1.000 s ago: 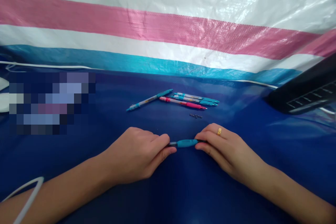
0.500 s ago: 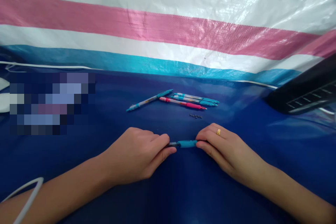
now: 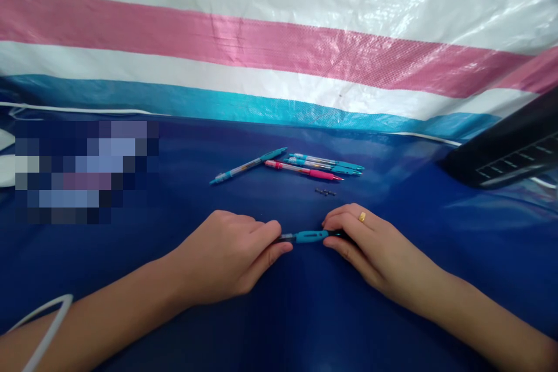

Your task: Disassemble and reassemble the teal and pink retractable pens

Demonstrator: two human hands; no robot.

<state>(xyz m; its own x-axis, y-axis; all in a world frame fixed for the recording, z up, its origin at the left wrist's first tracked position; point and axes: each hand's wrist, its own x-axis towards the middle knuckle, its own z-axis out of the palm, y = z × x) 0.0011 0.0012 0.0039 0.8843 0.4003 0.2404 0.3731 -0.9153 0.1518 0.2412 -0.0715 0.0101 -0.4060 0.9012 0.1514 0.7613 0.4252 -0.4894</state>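
Observation:
Both hands hold one pen with a blue rubber grip (image 3: 307,236) level in front of me. My left hand (image 3: 222,258) pinches its dark left end, and my right hand (image 3: 375,241), with a gold ring, pinches the other end. The fingers hide both tips. Farther up lie a teal-and-clear mechanical pencil (image 3: 248,167), a pink pen (image 3: 303,171) and two teal pens (image 3: 325,163). Below them, a little nearer my right hand, sits a small cluster of dark parts (image 3: 325,192).
A glossy dark blue sheet (image 3: 392,279) covers the work surface. Behind it rises a striped pink, white and teal tarpaulin (image 3: 261,40). A black ridged object (image 3: 510,160) intrudes at the right, a white cable (image 3: 47,325) crosses my left forearm, and a pixelated patch (image 3: 82,171) covers the left.
The blue grip has turned slightly between my fingers, and my right hand has shifted a little to the left, closer to my left hand.

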